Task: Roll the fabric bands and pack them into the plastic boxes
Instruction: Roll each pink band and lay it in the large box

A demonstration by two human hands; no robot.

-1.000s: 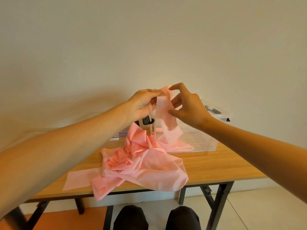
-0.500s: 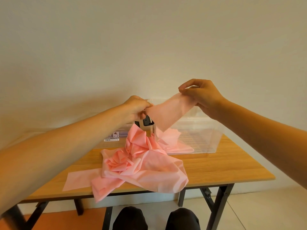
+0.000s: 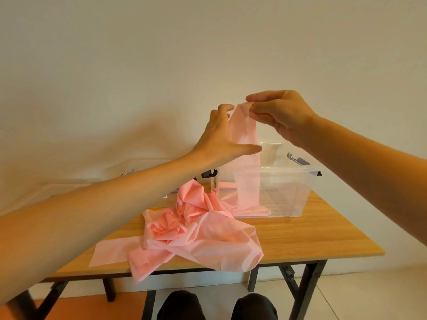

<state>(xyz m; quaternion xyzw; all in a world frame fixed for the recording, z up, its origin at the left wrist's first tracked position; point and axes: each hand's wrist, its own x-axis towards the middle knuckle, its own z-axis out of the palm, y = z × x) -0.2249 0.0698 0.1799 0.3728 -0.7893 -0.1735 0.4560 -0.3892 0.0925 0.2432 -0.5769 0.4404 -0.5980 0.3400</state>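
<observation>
You have two hands up: your left hand [image 3: 219,139] and right hand [image 3: 282,114]. One table [image 3: 312,241] carries two clear boxes, the right box [image 3: 291,192] and the far-left box [image 3: 138,166]. One pink band [image 3: 246,176] hangs raised; the bands in the heap [image 3: 196,239] are too tangled to count.

We can't read any text here. The only candidate is a small sticker [image 3: 166,196] low on the left plastic box [image 3: 147,161]. It's mostly hidden behind the forearm, and what shows is too small and blurred for us to make out letters or numbers.
</observation>
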